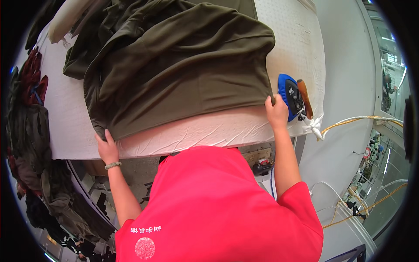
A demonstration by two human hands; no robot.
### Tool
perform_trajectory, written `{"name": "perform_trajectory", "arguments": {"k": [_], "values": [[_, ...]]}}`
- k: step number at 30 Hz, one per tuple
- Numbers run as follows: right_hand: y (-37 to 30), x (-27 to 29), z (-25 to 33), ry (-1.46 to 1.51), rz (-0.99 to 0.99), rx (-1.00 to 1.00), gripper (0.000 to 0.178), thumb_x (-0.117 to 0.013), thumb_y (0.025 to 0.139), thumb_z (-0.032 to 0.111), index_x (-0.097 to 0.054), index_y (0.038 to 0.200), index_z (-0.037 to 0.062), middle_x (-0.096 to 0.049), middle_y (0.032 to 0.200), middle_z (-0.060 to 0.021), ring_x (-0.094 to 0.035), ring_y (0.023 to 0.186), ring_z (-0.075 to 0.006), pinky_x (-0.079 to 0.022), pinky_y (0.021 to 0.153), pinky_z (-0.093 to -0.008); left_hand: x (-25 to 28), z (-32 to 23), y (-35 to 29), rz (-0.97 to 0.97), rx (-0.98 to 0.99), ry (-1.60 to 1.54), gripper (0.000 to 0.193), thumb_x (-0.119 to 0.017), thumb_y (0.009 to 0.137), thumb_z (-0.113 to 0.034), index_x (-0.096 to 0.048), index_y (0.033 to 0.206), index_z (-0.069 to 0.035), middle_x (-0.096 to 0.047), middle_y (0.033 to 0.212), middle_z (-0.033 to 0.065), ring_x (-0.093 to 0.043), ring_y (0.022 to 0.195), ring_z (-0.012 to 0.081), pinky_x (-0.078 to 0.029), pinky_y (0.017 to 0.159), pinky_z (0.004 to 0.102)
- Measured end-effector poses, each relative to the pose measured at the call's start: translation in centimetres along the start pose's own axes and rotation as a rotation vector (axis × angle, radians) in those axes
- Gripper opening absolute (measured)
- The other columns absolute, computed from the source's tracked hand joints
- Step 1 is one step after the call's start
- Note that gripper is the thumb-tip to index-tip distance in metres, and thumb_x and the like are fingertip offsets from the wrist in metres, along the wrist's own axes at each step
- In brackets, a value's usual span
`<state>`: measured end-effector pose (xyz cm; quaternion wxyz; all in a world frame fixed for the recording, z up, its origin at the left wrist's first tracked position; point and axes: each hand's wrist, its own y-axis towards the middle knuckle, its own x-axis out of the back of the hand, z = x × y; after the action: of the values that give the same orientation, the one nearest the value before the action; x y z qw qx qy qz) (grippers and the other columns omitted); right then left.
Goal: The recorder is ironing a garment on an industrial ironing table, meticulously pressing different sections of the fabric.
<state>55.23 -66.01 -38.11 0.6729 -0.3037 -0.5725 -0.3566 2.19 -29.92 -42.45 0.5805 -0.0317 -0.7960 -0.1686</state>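
Note:
A dark olive green garment point(187, 70) lies spread and rumpled over a white padded ironing table point(187, 135). My left hand point(108, 147) pinches its near left corner. At the near right corner, my right hand point(277, 112) grips the same cloth between thumb and fingers. The garment's near edge runs between both hands, with soft folds behind it. Just right of my right hand rests an iron point(290, 97) with a blue rim and a brown wooden handle. What kind of garment it is cannot be made out.
White and yellow cords point(362, 118) run from the iron's end of the table to the right. Dark and red clothes point(35, 118) are piled along the left side. A rolled pale cloth point(65, 22) lies at the far left. A light wall point(345, 65) stands to the right.

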Motion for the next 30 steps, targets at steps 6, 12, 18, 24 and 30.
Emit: {"name": "perform_trajectory", "arguments": {"k": [6, 12, 18, 24, 30], "values": [[8.6, 3.9, 2.3, 1.482, 0.318, -0.519, 0.04, -0.07, 0.097, 0.026, -0.062, 0.129, 0.0027, -0.069, 0.074, -0.004, -0.067, 0.071, -0.0123, -0.053, 0.064, -0.0293, 4.9, -7.1, 12.1, 0.375, 0.569, -1.456, 0.047, -0.063, 0.102, -0.031, -0.053, 0.138, -0.001, -0.069, 0.115, 0.0127, -0.065, 0.084, 0.0146, -0.051, 0.07, 0.0296], [14.6, 2.7, 5.4, 1.05, 0.214, -0.418, 0.041, -0.073, 0.096, 0.028, -0.068, 0.122, -0.0033, -0.073, 0.087, -0.0042, -0.065, 0.075, -0.0098, -0.052, 0.071, -0.0268, 5.2, -12.9, 18.0, 0.42, 0.595, -0.935, 0.036, -0.066, 0.101, -0.031, -0.065, 0.123, -0.003, -0.068, 0.099, 0.0081, -0.061, 0.076, 0.014, -0.05, 0.069, 0.0277], [15.3, 0.7, 6.1, 0.868, 0.024, -0.378, 0.038, -0.072, 0.098, 0.032, -0.076, 0.103, -0.0048, -0.073, 0.091, -0.0014, -0.059, 0.077, -0.0079, -0.049, 0.074, -0.0271, 3.4, -9.1, 18.4, 0.14, 0.059, 0.137, 0.035, -0.066, 0.102, -0.034, -0.073, 0.105, 0.0, -0.069, 0.092, 0.0048, -0.062, 0.081, 0.0133, -0.05, 0.078, 0.0289], [15.3, -2.3, 5.8, 0.982, -0.077, -0.472, 0.043, -0.07, 0.099, 0.035, -0.074, 0.109, -0.0057, -0.073, 0.098, -0.0042, -0.062, 0.088, -0.0093, -0.05, 0.081, -0.0269, -0.5, -7.3, 17.3, 0.12, 0.348, -0.749, 0.038, -0.065, 0.103, -0.036, -0.072, 0.108, 0.001, -0.07, 0.093, 0.003, -0.059, 0.084, 0.0108, -0.049, 0.078, 0.0276], [15.9, -6.6, 4.4, 1.111, -0.28, -0.532, 0.037, -0.068, 0.1, 0.032, -0.076, 0.099, -0.0043, -0.071, 0.087, -0.0041, -0.06, 0.082, -0.0124, -0.049, 0.078, -0.03, -4.5, -8.1, 16.2, -0.044, 0.711, -1.186, 0.043, -0.064, 0.104, -0.034, -0.068, 0.116, 0.007, -0.071, 0.104, 0.0113, -0.064, 0.093, 0.0186, -0.053, 0.086, 0.0333]]}}
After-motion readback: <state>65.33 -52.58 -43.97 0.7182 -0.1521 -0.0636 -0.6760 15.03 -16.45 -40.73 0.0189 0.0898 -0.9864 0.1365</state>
